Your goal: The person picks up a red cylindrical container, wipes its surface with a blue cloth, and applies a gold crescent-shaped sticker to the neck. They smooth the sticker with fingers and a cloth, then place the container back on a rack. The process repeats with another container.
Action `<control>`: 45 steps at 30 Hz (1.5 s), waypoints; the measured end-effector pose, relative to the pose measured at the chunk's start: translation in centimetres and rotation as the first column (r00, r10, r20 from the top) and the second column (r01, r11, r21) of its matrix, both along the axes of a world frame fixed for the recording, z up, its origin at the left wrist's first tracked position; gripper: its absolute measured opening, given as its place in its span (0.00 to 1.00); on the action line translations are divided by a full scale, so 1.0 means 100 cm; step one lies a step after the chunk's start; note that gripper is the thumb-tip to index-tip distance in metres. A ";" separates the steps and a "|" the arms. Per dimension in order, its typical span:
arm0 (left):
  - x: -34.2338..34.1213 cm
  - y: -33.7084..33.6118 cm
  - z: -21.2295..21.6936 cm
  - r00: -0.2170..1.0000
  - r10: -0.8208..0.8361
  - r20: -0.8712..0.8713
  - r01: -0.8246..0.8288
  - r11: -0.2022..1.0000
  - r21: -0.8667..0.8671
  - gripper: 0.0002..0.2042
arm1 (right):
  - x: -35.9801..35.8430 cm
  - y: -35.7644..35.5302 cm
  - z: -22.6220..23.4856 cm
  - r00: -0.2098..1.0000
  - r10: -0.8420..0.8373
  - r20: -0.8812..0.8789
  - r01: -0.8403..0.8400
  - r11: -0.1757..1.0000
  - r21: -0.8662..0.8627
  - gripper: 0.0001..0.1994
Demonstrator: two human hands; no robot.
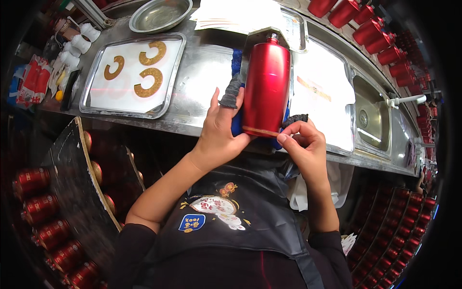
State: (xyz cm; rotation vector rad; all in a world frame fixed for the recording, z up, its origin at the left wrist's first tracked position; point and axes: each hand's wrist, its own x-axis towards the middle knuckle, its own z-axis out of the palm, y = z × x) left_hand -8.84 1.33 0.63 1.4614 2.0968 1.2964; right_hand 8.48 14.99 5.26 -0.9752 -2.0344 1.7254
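Note:
A glossy red bottle (266, 86) with a narrow neck lies on a stand padded with blue cloth (236, 62), its base toward me. Along the base edge runs a thin gold strip (262, 131). My left hand (222, 125) rests against the bottle's lower left side, fingers spread, thumb by the base; dark wrapping covers one finger. At the lower right of the base, my right hand (304, 144) pinches thumb and forefinger at the strip's end. A dark wrapping shows on one of its fingers too.
A metal tray (179, 55) with gold C-shaped pieces (148, 83) is at left. Behind stand a metal bowl (160, 15) and white sheets (236, 14). A tray with a white sheet (332, 115) lies right, beside a sink (373, 113). Several red bottles (370, 33) line the back right.

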 end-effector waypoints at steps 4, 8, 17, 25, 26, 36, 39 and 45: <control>0.003 -0.001 -0.004 0.990 0.015 -0.138 -0.003 0.996 0.086 0.47 | 0.003 0.005 -0.004 0.995 -0.096 0.030 0.100 0.986 -0.135 0.05; 0.003 -0.004 -0.002 0.985 -0.013 0.174 0.003 0.998 0.058 0.47 | 0.008 0.007 -0.010 0.997 -0.081 -0.019 0.074 0.964 -0.255 0.05; -0.003 -0.002 -0.002 0.546 -0.189 0.816 -0.025 0.970 0.242 0.40 | 0.016 0.004 -0.007 0.992 -0.109 -0.062 0.088 0.958 -0.274 0.05; 0.006 0.009 -0.010 0.763 -0.146 0.630 -0.003 0.973 0.231 0.39 | 0.017 0.003 -0.004 0.991 -0.102 -0.089 0.072 0.955 -0.286 0.05; 0.005 0.008 -0.010 0.750 -0.148 0.644 -0.005 0.973 0.229 0.39 | 0.016 0.002 -0.005 0.991 -0.099 -0.088 0.070 0.955 -0.287 0.05; -0.009 -0.005 -0.009 0.417 -0.200 0.887 -0.033 0.971 0.235 0.38 | 0.008 -0.004 -0.009 0.990 -0.107 -0.090 0.078 0.955 -0.286 0.04; -0.008 -0.006 -0.011 0.451 -0.203 0.869 -0.001 0.974 0.228 0.40 | 0.009 -0.002 -0.010 0.991 -0.094 -0.091 0.065 0.957 -0.282 0.04; 0.002 -0.002 -0.013 0.597 -0.221 0.771 0.029 0.967 0.255 0.42 | 0.010 -0.002 -0.011 0.990 -0.108 -0.095 0.078 0.958 -0.277 0.05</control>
